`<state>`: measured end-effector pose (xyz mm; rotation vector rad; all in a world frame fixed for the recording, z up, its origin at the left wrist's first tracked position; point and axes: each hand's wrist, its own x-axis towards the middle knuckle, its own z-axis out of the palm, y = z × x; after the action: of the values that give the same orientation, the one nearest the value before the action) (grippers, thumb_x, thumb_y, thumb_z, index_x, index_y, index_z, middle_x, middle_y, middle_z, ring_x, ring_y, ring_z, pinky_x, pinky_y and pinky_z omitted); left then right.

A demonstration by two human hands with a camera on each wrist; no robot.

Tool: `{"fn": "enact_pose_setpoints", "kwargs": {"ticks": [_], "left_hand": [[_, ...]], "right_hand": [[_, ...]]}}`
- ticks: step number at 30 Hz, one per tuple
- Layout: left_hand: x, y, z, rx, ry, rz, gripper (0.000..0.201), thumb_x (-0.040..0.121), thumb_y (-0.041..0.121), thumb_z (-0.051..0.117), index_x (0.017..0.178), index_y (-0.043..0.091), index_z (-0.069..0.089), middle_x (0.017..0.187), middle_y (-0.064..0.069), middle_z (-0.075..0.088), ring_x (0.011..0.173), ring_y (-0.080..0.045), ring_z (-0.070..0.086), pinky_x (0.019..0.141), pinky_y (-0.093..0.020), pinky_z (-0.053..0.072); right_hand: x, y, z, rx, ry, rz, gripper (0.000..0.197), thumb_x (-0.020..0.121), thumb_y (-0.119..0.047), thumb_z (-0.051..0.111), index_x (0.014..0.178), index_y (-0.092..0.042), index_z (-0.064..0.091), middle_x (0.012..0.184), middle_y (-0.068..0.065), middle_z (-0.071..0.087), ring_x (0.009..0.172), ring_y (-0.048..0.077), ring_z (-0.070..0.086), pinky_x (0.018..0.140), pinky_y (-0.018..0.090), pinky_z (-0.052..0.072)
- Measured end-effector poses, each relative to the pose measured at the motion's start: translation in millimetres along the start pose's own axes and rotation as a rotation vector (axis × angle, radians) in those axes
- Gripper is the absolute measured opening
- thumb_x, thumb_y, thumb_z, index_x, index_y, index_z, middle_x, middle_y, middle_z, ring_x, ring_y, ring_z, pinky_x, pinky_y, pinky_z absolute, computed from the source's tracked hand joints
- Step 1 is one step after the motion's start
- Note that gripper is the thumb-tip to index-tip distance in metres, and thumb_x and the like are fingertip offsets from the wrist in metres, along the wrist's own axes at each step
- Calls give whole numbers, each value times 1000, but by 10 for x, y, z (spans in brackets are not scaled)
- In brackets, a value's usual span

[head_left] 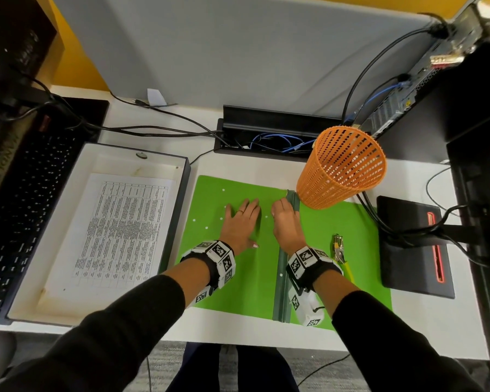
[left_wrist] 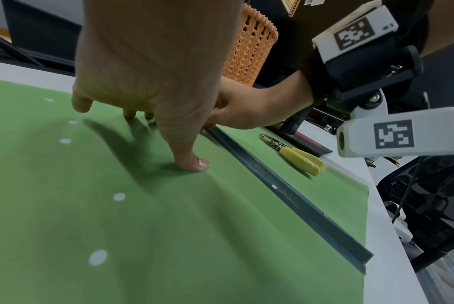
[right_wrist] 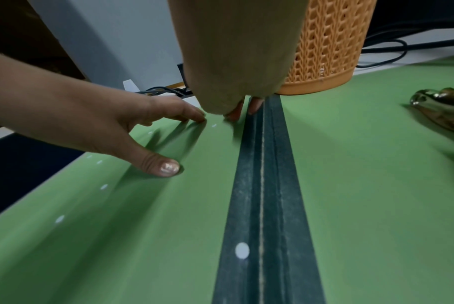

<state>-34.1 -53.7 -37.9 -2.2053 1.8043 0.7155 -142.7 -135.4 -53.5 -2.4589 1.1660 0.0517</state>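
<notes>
The open green folder (head_left: pixel 252 281) lies flat on the white tabletop (head_left: pixel 224 331), straight in front of the person, its dark spine (head_left: pixel 280 292) running away from them down the middle. The left hand (head_left: pixel 241 222) is spread flat on the left flap, fingers apart, thumb tip pressed to the card. The right hand (head_left: pixel 286 222) sits just beside it, near the spine's far end. Its fingers are bent, with the tips down on the flap right against the spine; whether they pinch anything cannot be told. Small white paper dots (head_left: pixel 206 227) are scattered over the left flap. A hole punch with yellow handles (head_left: pixel 343 258) lies on the right flap, and an orange mesh basket (head_left: pixel 343 168) stands on that flap's far corner. To the left of the folder a shallow tray (head_left: pixel 181 176) holds a printed sheet (head_left: pixel 122 230), with a black keyboard (head_left: pixel 26 207) beyond it.
</notes>
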Motion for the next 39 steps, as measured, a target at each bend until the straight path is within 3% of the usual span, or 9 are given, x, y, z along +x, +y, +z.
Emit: {"fn": "enact_pose_setpoints", "kwargs": {"ticks": [3, 6, 14, 27, 31, 33, 36, 39], "left_hand": [[-12, -7, -12, 4, 4, 10, 101, 77, 49, 67, 150, 11, 8, 160, -2, -1, 148, -22, 2, 116, -56, 12], [-28, -8, -5, -3, 12, 10, 99, 77, 48, 67, 149, 11, 10, 160, -2, 0, 148, -22, 2, 116, -57, 13], [-13, 0, 10, -3, 13, -1, 99, 77, 48, 68, 149, 12, 11, 160, -1, 0, 148, -21, 3, 115, -57, 15], [1, 11, 6, -4, 1, -12, 100, 76, 48, 68, 149, 11, 11, 160, -1, 0, 148, -22, 2, 115, -57, 15], [2, 8, 16, -7, 2, -11, 100, 76, 47, 69, 149, 11, 11, 160, -2, 0, 148, -22, 2, 115, -57, 15], [0, 4, 16, -3, 7, -8, 100, 76, 48, 69, 149, 10, 11, 160, -2, 1, 148, -22, 3, 115, -57, 16], [1, 5, 18, -6, 5, -8, 101, 75, 48, 69, 149, 10, 11, 160, -1, 0, 148, -22, 2, 115, -57, 15], [-7, 10, 9, 11, 3, -12, 102, 76, 49, 68, 150, 11, 10, 160, -2, -1, 148, -22, 2, 115, -57, 14]], "right_hand": [[14, 8, 0, 90, 27, -9, 15, 84, 5, 55, 96, -3, 59, 106, 14, 58, 95, 30, 57, 84, 44, 47], [33, 30, 21, 164, 30, -9, 15, 82, -4, 63, 97, -2, 64, 104, 14, 61, 93, 30, 60, 86, 48, 49], [62, 40, 57, 151, 50, -47, 6, 79, -4, 67, 84, -2, 68, 91, 10, 63, 83, 28, 62, 80, 49, 50], [60, 54, 35, 173, 21, -90, 4, 81, -6, 64, 81, -4, 67, 89, 10, 63, 82, 27, 61, 78, 49, 49], [76, 28, 9, 133, -1, -91, 8, 83, -4, 60, 79, -4, 66, 87, 10, 62, 81, 27, 60, 76, 44, 46], [75, 26, 21, 91, -6, -95, 9, 83, -2, 58, 78, -4, 64, 87, 10, 60, 82, 26, 58, 74, 37, 38], [42, 9, 40, 13, 30, -132, 11, 74, 7, 63, 73, -5, 62, 80, 11, 60, 77, 27, 57, 67, 31, 31], [9, -19, 38, -37, 17, -180, 20, 63, 15, 66, 73, -1, 62, 77, 15, 61, 74, 30, 60, 62, 35, 42]]}}
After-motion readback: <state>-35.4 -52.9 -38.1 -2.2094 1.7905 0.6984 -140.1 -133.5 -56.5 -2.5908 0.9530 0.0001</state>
